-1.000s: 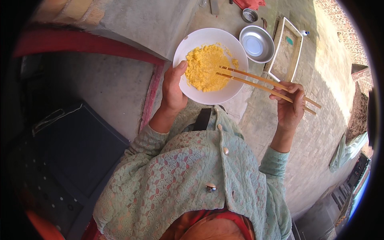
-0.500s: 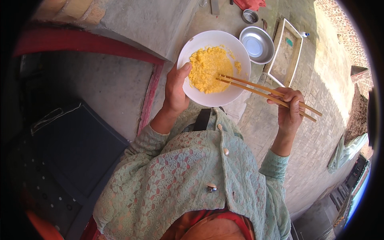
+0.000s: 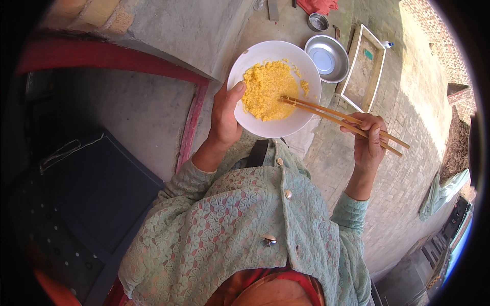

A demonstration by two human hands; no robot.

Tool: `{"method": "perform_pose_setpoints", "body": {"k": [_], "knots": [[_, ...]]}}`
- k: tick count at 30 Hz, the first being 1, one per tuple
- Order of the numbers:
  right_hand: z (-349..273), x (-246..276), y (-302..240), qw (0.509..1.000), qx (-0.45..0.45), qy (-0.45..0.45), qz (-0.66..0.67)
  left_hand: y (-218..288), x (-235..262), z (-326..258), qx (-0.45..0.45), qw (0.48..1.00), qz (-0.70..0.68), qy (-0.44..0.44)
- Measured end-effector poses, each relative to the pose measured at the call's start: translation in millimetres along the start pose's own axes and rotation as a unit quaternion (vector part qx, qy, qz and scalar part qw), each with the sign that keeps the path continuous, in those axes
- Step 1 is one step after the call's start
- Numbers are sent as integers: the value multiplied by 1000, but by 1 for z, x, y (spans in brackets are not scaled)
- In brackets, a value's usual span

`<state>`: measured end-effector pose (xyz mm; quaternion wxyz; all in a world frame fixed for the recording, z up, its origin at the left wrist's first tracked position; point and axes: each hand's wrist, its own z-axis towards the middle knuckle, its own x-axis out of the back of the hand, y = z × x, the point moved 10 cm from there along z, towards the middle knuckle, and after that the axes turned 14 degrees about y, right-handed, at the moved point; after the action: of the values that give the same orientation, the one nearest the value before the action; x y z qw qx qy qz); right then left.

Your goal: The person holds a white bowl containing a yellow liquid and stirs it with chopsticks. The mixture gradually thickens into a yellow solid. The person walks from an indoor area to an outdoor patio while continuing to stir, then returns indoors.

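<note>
Over my remote feed, the left hand [image 3: 224,115] grips the round white bowl [image 3: 278,50] at its left side — thumb over the rim — holding it up in front of the body. Inside lies a mound of yellow, crumbly, moist mash [image 3: 263,89]. I see the right hand [image 3: 368,137] closed around two long light-brown chopsticks [image 3: 332,112] — their tips in the mash. Beyond, a round silver metal basin [image 3: 323,58] sits on the ground.
</note>
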<state>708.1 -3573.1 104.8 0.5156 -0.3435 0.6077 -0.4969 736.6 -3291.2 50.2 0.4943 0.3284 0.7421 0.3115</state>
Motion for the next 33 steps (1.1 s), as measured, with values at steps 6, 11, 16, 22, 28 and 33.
{"method": "perform_pose_setpoints", "body": {"k": [6, 11, 16, 22, 28, 33], "knots": [[-1, 9, 14, 997, -40, 26, 61, -1, -1, 0, 1, 1000, -6, -2], [-5, 20, 30, 989, -69, 39, 124, -1, -1, -1, 12, 1000, -14, 7], [-7, 28, 36, 982, -83, 65, 155, 2, -2, -2, 14, 1000, -13, 19], [-12, 35, 47, 972, -107, 73, 195, 0, -5, -4, 26, 999, -19, 17], [-19, 42, 57, 967, -119, 78, 212, 2, -5, -5, 20, 1000, -6, 21], [-20, 50, 54, 969, -118, 81, 203, 2, -4, -5, 19, 1000, -2, 12]]}}
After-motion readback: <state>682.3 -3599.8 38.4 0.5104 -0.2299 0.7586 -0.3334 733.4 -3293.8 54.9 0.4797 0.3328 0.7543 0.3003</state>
